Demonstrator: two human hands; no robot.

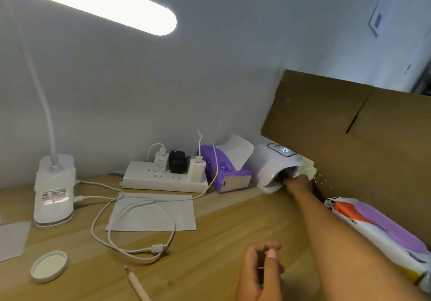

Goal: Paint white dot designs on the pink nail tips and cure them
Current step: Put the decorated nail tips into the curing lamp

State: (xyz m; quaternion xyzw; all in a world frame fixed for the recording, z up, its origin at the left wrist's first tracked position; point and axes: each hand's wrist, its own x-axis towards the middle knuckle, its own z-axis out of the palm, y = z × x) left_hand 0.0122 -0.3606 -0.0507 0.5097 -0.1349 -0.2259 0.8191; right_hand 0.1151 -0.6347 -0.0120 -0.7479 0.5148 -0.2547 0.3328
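My left hand [257, 272] is low in the middle of the view, above the wooden desk, its fingers pinched on a small pink nail tip [271, 253]. My right arm stretches to the back right, where my right hand [296, 180] is pushed into the mouth of the white curing lamp [270, 160]. Its fingers are hidden inside the lamp, and the lamp's display is lit. A thin white dotting pen [137, 285] lies on the desk left of my left hand. A round white lid [48, 267] holding white paint sits at the front left.
A cardboard sheet [363, 137] stands behind the lamp. A purple tissue pack [227, 172], a power strip [161, 179] with chargers, a looped white cable [130, 226] over a paper sheet, a desk lamp base [54, 191] and a wipes pack [382, 233] are also on the desk.
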